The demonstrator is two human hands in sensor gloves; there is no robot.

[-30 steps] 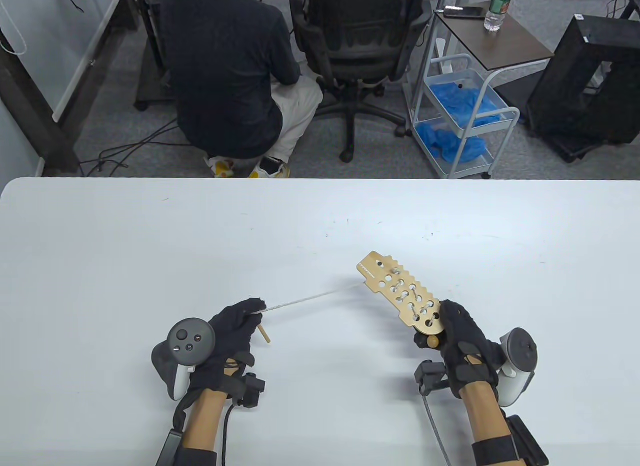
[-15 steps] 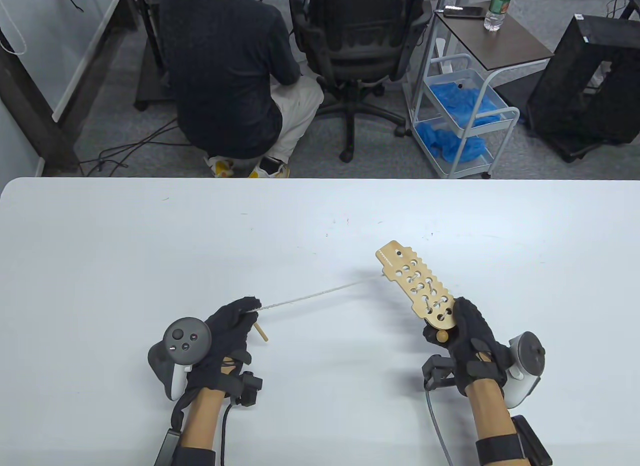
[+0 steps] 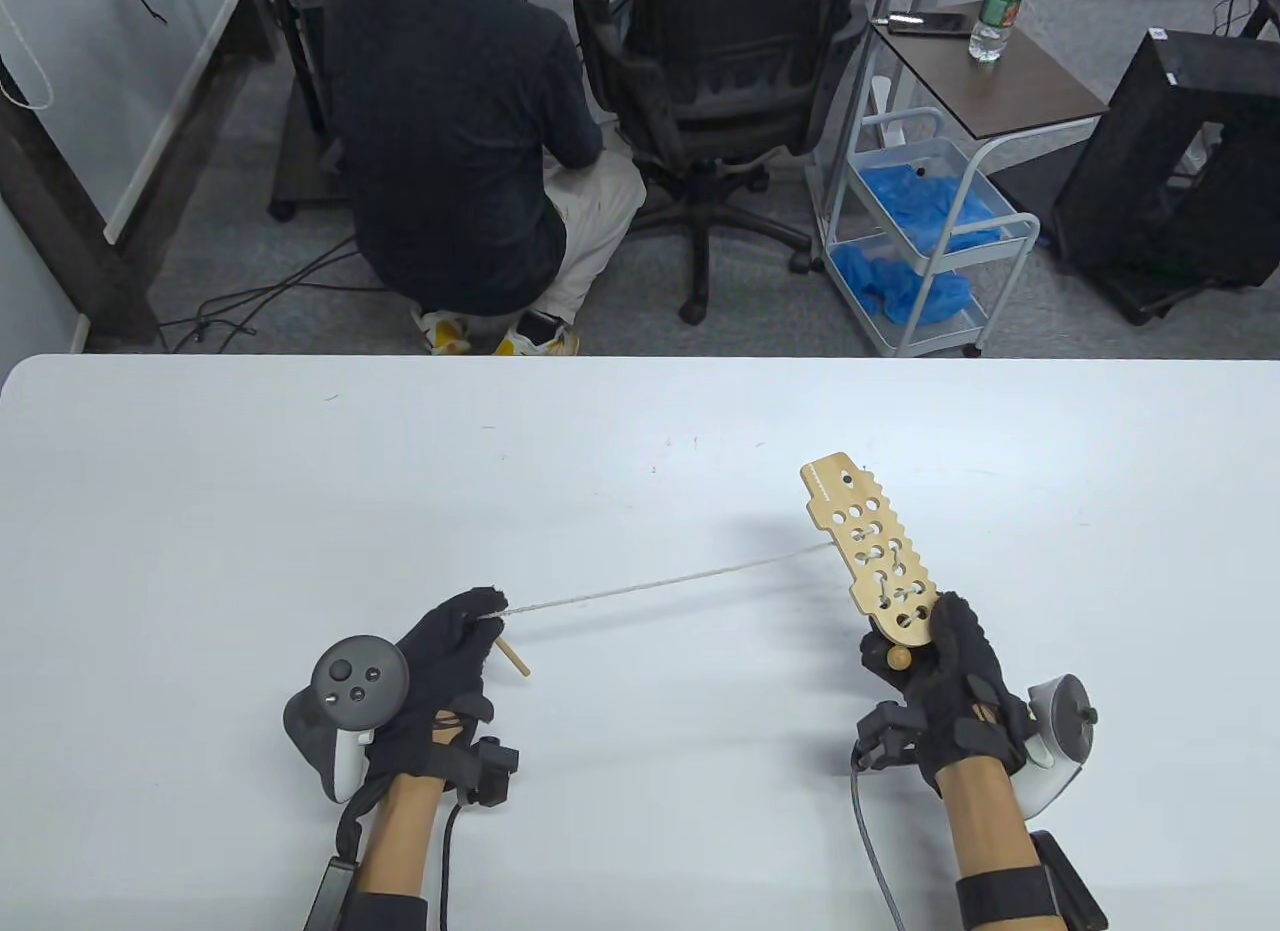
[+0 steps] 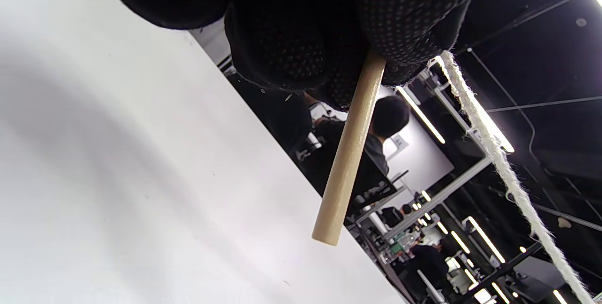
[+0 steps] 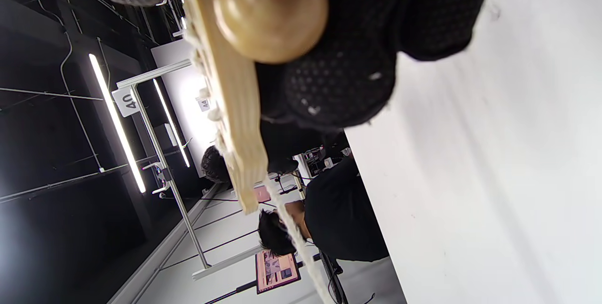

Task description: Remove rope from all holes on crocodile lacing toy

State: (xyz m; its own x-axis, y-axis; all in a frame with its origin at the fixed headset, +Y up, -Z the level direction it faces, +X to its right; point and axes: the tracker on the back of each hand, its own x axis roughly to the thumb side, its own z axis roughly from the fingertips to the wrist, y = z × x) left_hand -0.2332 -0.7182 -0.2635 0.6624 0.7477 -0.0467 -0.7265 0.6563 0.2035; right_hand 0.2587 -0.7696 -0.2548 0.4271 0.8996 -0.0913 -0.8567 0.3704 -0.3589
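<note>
Left fingers (image 3: 478,611) pinch rope (image 3: 660,579) and wooden needle (image 3: 512,658) | right fingers (image 3: 950,626) grip crocodile board (image 3: 875,561) | rope taut above counter (image 3: 300,491)

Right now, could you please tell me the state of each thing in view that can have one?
crocodile lacing toy: lifted off the table, lower holes still laced.
rope: stretched taut between the left hand and the toy.
wooden needle: gripped at its top, free end pointing down.
left hand: holds the needle and rope.
right hand: grips the toy's near end.
</note>
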